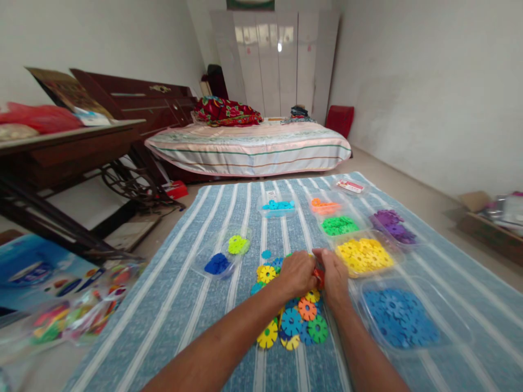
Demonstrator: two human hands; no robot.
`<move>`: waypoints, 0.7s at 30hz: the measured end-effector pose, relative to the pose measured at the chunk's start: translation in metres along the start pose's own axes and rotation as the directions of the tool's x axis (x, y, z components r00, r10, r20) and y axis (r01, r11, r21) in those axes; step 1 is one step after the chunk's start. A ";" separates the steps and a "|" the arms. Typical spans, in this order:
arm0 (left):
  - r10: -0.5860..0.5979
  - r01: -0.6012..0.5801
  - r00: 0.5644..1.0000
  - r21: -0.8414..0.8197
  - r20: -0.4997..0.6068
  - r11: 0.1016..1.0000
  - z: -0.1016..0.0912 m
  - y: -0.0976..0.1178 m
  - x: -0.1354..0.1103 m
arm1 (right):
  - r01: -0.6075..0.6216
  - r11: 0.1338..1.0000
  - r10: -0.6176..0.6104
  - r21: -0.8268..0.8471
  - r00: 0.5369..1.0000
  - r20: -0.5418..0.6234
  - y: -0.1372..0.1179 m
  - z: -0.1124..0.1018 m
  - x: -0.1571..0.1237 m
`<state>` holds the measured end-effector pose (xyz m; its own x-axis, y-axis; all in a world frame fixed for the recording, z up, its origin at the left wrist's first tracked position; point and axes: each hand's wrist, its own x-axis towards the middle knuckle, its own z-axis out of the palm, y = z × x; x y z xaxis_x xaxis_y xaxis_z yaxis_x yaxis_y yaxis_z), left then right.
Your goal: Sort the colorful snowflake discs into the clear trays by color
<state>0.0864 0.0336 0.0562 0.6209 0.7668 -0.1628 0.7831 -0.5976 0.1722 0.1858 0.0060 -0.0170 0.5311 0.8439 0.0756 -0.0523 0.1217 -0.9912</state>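
Note:
My left hand is closed, its fingertips on red notched plastic discs between my two hands. From the other side my right hand curls round the same red pieces; its fingertips are partly hidden. Under and around both hands lies a loose pile of mixed notched discs: a yellow disc, a blue disc, an orange disc and a green disc show at the near side. Just right of my right hand stands a clear tub of yellow discs.
Clear tubs on the striped cloth hold blue discs, purple discs, green discs, orange discs, and light blue discs. Another tub has dark blue discs and lime discs. A bed stands beyond.

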 end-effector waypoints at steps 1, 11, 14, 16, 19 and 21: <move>0.004 -0.004 1.000 -0.014 0.004 1.000 0.001 0.000 0.001 | -0.002 1.000 0.002 0.000 1.000 0.004 -0.002 0.001 0.000; -0.072 0.077 0.997 -0.233 0.027 0.969 0.007 0.005 0.010 | -0.001 1.000 0.000 0.008 1.000 0.017 -0.013 0.003 -0.003; -0.077 0.094 0.995 -0.353 0.063 0.931 0.004 -0.005 0.014 | 0.000 1.000 -0.001 0.014 1.000 0.026 -0.010 0.003 -0.001; -0.093 0.124 0.991 -0.439 0.091 0.890 -0.002 -0.018 0.018 | 0.014 1.000 -0.014 0.000 1.000 0.023 -0.008 0.004 -0.001; -0.172 0.195 0.981 -0.554 0.094 0.809 -0.020 -0.038 0.032 | 0.038 0.998 -0.037 -0.057 0.999 0.025 -0.007 0.005 0.000; -0.235 0.219 0.970 -0.625 0.058 0.749 -0.040 -0.046 0.049 | 0.050 0.995 -0.048 -0.087 0.999 0.024 -0.008 0.007 -0.001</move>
<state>0.0792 0.1077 0.0788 0.4205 0.8708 -0.2547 0.7008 -0.1334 0.7008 0.1802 0.0077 -0.0081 0.5125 0.8494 0.1256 0.0481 0.1176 -0.9919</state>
